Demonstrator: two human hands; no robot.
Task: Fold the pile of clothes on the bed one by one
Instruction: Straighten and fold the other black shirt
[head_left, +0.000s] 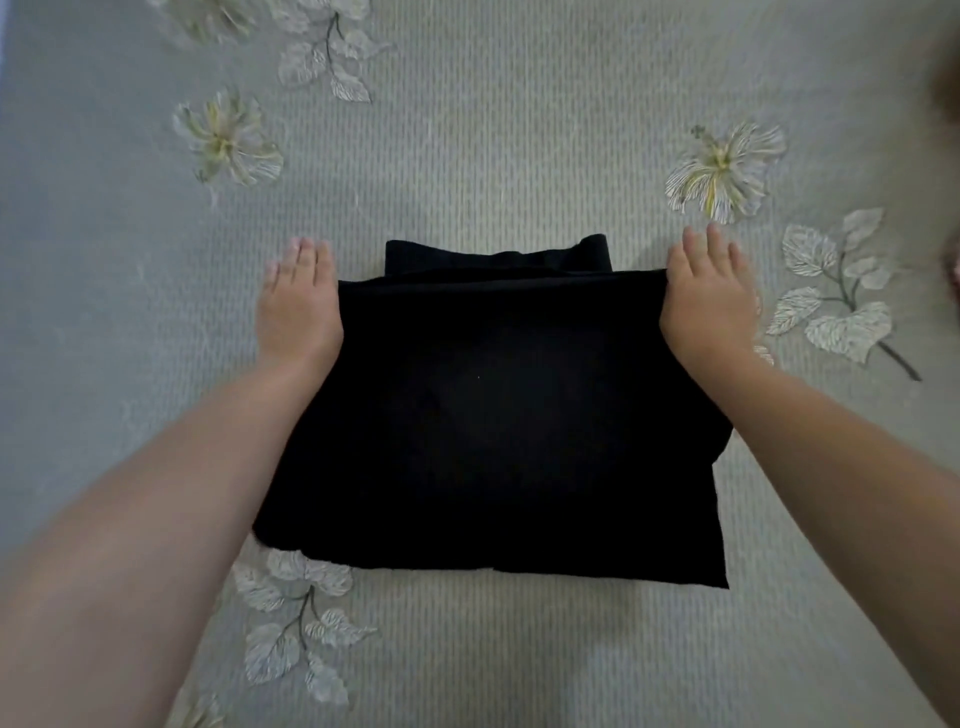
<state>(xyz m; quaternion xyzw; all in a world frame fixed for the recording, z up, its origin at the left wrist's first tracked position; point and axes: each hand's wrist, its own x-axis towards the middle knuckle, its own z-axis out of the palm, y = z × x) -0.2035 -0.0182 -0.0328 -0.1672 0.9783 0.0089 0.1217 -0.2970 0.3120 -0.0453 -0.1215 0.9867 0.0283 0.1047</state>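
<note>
Two bare hands are reaching forward over a bed covered with a pale grey-green bedspread (519, 130) printed with white flowers and leaves. One black garment (493, 415) is lying flat at the centre of the bedspread, folded into a rough rectangle, with a narrower folded band of the same cloth showing past its far edge. The left hand (298, 301) is resting at the garment's far left corner, palm down, fingers together and stretched out onto the bedspread; its thumb is hidden at the cloth edge, so whether it is pinching the fabric cannot be told. The right hand (709, 301) is sitting at the far right corner in the same flat posture, fingers extended and lying partly on the bedspread, the inner side of the hand touching the upper fold of the garment; its thumb is likewise hidden, and a grip on the cloth cannot be confirmed. Both forearms are running along the garment's left and right sides, the left one overlapping the near left edge. A printed flower (724, 171) is lying just beyond the right hand's fingertips.
</note>
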